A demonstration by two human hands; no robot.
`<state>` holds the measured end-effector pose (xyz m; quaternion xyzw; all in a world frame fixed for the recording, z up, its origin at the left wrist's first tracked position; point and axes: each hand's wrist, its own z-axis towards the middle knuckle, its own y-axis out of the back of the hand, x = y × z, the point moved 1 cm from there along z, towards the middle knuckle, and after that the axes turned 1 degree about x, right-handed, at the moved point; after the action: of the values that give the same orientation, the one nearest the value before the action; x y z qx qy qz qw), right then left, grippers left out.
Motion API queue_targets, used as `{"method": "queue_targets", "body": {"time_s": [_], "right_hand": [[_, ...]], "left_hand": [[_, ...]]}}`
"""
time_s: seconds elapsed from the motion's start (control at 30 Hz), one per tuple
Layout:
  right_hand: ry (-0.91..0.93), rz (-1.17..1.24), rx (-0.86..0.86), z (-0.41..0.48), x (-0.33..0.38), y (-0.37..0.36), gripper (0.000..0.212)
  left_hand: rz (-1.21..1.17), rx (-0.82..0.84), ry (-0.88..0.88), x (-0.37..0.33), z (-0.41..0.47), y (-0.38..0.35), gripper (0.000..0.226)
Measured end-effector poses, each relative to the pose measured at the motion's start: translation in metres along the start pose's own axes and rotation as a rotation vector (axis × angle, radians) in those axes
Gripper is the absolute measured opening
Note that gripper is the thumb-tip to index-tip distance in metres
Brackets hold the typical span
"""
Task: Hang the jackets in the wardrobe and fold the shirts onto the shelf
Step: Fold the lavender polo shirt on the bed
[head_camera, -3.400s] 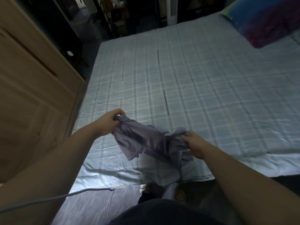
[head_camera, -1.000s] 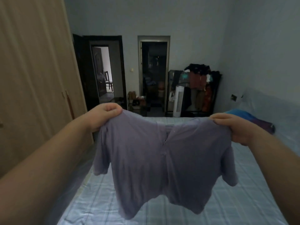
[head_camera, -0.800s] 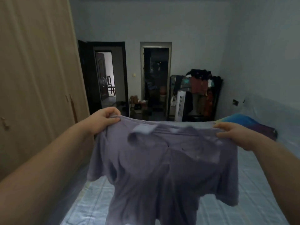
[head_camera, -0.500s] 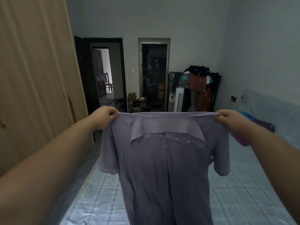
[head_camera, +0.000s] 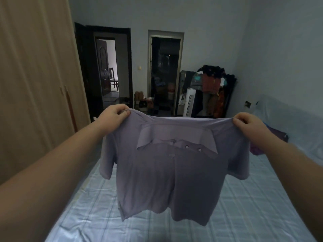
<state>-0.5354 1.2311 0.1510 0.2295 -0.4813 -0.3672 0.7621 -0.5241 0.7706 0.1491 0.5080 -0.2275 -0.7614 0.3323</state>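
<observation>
A lilac short-sleeved polo shirt (head_camera: 167,180) hangs spread out in the air above the bed (head_camera: 253,206). My left hand (head_camera: 114,116) pinches its left shoulder and my right hand (head_camera: 248,125) pinches its right shoulder. The collar and button placket face me, and the hem hangs free over the checked sheet. The wooden wardrobe (head_camera: 35,84) stands at the left with its doors closed.
Two dark doorways (head_camera: 164,72) open in the far wall. A loaded clothes rack (head_camera: 211,91) and a white tower fan (head_camera: 189,102) stand at the back right. A blue and purple pillow (head_camera: 274,137) lies behind my right hand.
The shirt went from a crumpled bundle on the bed to being lifted and shaken out. Over the last half second it hangs straighter and its hem has risen a little.
</observation>
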Motion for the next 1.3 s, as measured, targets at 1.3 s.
{"method": "queue_targets", "body": {"time_s": [1.3], "right_hand": [[-0.151,-0.061,0.038,0.009,-0.291,0.054,0.03]], "left_hand": [[0.114,0.054,0.151,-0.097,-0.005,-0.248,0.035]]}}
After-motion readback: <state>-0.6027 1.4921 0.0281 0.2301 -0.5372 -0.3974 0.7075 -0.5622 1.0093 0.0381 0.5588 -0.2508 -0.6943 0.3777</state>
